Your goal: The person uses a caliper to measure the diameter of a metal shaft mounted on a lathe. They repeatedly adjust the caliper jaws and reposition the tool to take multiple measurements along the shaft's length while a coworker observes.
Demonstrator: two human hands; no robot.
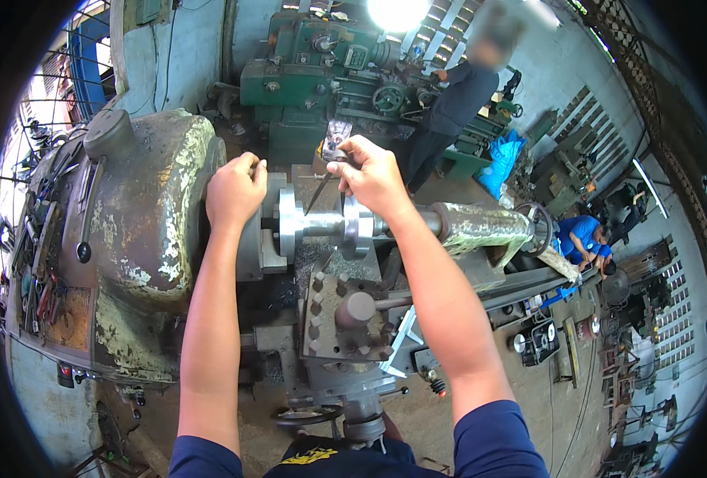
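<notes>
A shiny spool-shaped steel workpiece (321,224) sits across the lathe between the chuck and the tailstock, with a round flange at each end. My left hand (235,193) lies on the lathe chuck (251,239), its fingers curled over the rim, their tips partly hidden. My right hand (372,177) is above the right flange, thumb and fingers pinched round a thin dark pointed tool (319,191). Its point slants down and left toward the workpiece's middle; whether it touches, I cannot tell. Fingers hide part of it, so its exact kind is unclear.
The bolted tool post (345,315) stands nearest me, with a vernier caliper (402,344) to its right. At left is the worn headstock (150,231) with a lever; at right, the tailstock (481,227). A person (457,99) stands at a green lathe (293,84) behind; others crouch far right.
</notes>
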